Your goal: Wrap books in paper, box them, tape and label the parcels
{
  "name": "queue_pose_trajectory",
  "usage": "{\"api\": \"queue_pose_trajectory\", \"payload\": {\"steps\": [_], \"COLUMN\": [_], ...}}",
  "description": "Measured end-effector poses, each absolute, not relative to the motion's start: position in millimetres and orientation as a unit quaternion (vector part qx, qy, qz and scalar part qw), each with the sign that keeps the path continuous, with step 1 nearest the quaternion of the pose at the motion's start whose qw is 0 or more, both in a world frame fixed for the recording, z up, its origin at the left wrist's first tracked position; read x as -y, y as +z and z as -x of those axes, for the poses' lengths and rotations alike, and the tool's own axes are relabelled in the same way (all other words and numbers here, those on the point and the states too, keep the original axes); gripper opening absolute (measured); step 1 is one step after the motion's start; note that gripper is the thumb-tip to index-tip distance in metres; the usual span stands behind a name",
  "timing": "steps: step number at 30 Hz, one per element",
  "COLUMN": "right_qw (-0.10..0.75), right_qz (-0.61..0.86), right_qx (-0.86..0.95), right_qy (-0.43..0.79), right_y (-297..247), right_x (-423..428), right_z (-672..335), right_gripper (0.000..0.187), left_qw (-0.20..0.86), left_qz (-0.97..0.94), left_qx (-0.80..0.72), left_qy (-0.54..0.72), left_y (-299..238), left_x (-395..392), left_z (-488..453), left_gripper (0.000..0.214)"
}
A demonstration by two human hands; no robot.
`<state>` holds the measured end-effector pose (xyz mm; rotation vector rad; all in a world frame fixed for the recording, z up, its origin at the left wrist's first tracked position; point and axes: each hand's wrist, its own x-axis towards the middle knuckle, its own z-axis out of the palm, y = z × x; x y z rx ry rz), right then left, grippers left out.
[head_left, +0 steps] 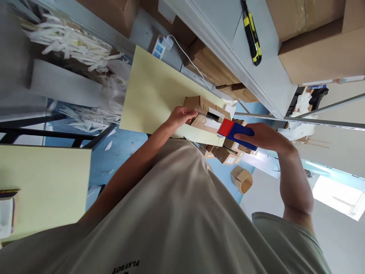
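A cardboard box (196, 102) with clear tape and white labels lies on the pale yellow tabletop (154, 87). My left hand (181, 117) is at the box's left end, fingers curled and pressed together; what they pinch, if anything, is hidden. My right hand (261, 136) grips a flat blue box with a red end (238, 131), thumb on its upper face. The red end points toward the cardboard box, close to its right side. A small black piece (213, 116) shows on the cardboard box between my hands.
A yellow-and-black utility knife (252, 36) lies on the grey shelf (228, 23) above. A white power strip (159, 47) with a cable sits behind the table. Several cartons (225, 154) stand beyond the table's right end. An open carton (242, 179) is on the blue floor. White strips (74, 42) are piled left.
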<state>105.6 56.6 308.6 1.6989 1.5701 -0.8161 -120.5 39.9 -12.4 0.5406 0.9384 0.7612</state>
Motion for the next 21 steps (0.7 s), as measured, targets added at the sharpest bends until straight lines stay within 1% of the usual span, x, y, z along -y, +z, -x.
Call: {"api": "queue_pose_trajectory", "payload": {"steps": [3,7,11,14,21], "right_qw": [0.338,0.329,0.346,0.370,0.456], "right_qz": [-0.646,-0.627,-0.610,-0.607,-0.587], "right_qx": [-0.625,-0.658,-0.670,-0.665,-0.639], "right_qy": [-0.280,-0.257,-0.244,-0.230,-0.198], "right_y": [295,255,228,221,217], "right_x": [-67,-85,-105,-115,-121], "right_z": [-98,-89,-85,-79,-51], "right_gripper": [0.071,0.069,0.067,0.070,0.074], "left_qw": [0.790,0.790,0.793,0.797,0.779], "left_qz": [-0.232,-0.199,-0.179,-0.165,-0.174], "left_qx": [-0.443,-0.463,-0.479,-0.481,-0.515], "left_qy": [0.355,0.349,0.332,0.325,0.313], "left_y": [-23,-39,-59,-74,-98], "left_x": [-52,-58,-63,-64,-57], "left_z": [113,109,102,94,75], "left_gripper": [0.045,0.042,0.045,0.045,0.037]}}
